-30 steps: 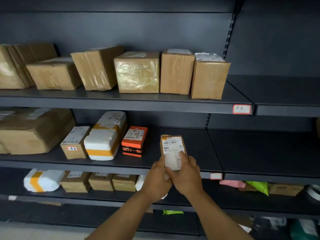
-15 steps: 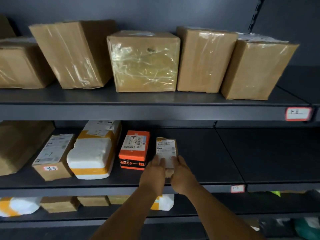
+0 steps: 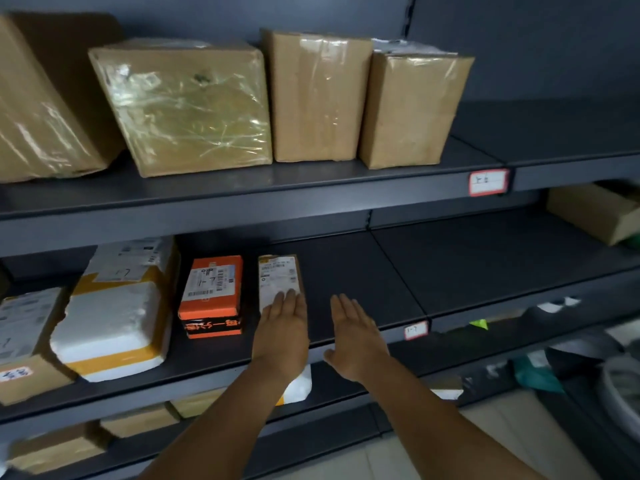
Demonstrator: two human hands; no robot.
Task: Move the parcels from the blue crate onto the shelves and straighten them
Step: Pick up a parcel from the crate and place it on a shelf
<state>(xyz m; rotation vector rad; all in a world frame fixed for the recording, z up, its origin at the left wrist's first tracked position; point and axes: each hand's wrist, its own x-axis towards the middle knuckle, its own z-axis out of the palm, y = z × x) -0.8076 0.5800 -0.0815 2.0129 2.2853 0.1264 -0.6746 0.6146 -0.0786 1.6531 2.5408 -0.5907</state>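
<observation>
Small brown parcel (image 3: 280, 281), narrow, white printed label on top, lies flat on middle shelf (image 3: 346, 271) just right of orange box (image 3: 212, 295). Left hand (image 3: 282, 332) flat, fingers straight, fingertips over parcel's near end; right hand (image 3: 353, 336) open, holding nothing, apart to the right. Dark grey metal shelving; taped cardboard boxes (image 3: 194, 105) on the shelf above

dim light | glare on taped boxes (image 3: 194, 109) | edges blurred, wide-angle bowed
</observation>
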